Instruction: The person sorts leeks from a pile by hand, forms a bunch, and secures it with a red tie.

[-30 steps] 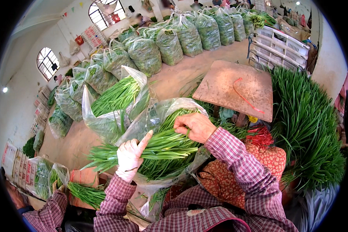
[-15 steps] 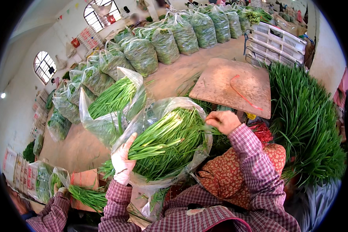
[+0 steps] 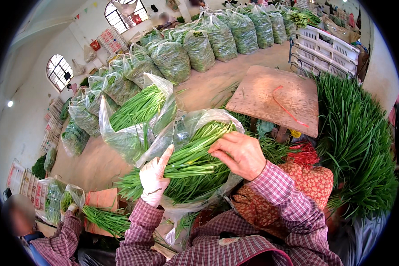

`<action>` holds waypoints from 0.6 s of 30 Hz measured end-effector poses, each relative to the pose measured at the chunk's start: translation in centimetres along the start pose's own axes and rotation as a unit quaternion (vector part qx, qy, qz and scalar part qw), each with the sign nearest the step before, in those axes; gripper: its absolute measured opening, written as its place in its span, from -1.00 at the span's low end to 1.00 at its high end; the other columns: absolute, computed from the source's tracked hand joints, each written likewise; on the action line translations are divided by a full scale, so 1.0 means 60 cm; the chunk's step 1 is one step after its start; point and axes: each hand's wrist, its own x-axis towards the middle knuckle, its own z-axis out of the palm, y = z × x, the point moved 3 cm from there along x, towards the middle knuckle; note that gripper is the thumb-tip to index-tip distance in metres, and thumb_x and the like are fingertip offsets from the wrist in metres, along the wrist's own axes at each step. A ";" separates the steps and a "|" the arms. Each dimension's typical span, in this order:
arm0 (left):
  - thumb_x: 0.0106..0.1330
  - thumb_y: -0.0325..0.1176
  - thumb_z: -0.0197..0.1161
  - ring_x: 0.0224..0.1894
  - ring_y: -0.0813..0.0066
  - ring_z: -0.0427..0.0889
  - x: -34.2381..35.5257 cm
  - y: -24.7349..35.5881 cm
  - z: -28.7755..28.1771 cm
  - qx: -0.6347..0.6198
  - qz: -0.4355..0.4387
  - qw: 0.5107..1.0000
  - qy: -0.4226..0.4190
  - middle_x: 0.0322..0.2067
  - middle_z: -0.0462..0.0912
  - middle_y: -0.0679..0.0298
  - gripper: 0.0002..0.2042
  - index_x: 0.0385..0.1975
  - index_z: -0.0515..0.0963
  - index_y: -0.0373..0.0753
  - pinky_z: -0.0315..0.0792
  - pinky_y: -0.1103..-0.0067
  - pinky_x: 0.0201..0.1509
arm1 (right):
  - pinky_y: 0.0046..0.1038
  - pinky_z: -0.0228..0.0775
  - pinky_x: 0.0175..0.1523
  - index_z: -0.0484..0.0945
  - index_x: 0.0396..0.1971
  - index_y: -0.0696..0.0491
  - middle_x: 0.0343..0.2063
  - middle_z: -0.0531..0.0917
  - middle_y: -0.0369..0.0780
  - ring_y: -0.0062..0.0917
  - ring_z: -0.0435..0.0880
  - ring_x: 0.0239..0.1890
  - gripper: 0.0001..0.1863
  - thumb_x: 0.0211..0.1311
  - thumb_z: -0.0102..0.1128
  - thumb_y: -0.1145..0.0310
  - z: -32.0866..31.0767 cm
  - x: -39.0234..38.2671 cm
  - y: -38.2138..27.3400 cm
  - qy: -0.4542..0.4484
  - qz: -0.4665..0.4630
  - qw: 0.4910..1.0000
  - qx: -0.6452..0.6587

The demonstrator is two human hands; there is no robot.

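A clear plastic bag (image 3: 221, 116) in front of me is full of long green leafy stalks like garlic chives (image 3: 195, 155). At its left side my left hand (image 3: 154, 181), in a white glove, is closed round a bunch of the stalks with the index finger raised. My bare right hand (image 3: 240, 153) is over the right part of the bunch, its fingers bent and pressed together; whatever is between the fingertips is too small to make out. Just beyond stands a second open bag (image 3: 111, 133), also filled with green stalks.
Rows of filled bags (image 3: 170, 60) line the floor beyond. A worn wooden board (image 3: 275, 97) with a red tie stands ahead right, near stacked white crates (image 3: 326, 48). A tall heap of green stalks (image 3: 359, 142) rises at right. Another person (image 3: 57, 239) works at lower left.
My right hand has moved left from the bag's right edge to above the bunch. My left hand still grips the stalks. The view has shifted slightly, bringing more of the other person in.
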 end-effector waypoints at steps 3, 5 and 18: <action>-0.27 -0.52 0.28 -0.55 0.30 0.43 0.005 0.007 0.001 -0.013 0.002 1.000 -0.006 -0.61 0.29 0.32 -0.10 0.27 0.28 0.23 0.34 0.43 -0.46 | -0.41 0.43 -0.26 0.55 -0.44 -0.01 -0.51 0.51 -0.30 -0.43 0.53 -0.37 -0.90 0.01 0.24 0.36 0.021 -0.004 0.001 -0.010 -0.034 0.997 -0.068; -0.27 -0.52 0.28 -0.56 0.30 0.43 0.006 0.006 0.006 -0.021 0.001 1.000 -0.005 -0.61 0.30 0.32 -0.10 0.27 0.28 0.22 0.35 0.43 -0.46 | -0.42 0.42 -0.24 0.55 -0.44 -0.02 -0.50 0.48 -0.32 -0.44 0.50 -0.37 -0.88 -0.03 0.25 0.37 0.027 -0.007 0.003 0.018 -0.047 0.994 -0.098; -0.22 -0.55 0.30 -0.53 0.25 0.51 0.009 0.011 0.022 -0.089 0.003 0.996 -0.010 -0.58 0.44 0.28 -0.15 0.24 0.32 0.17 0.42 0.44 -0.43 | -0.44 0.27 -0.23 0.52 -0.44 -0.07 -0.46 0.43 -0.36 -0.50 0.46 -0.31 -0.80 -0.19 0.17 0.41 0.055 -0.007 0.008 0.031 -0.066 0.985 -0.154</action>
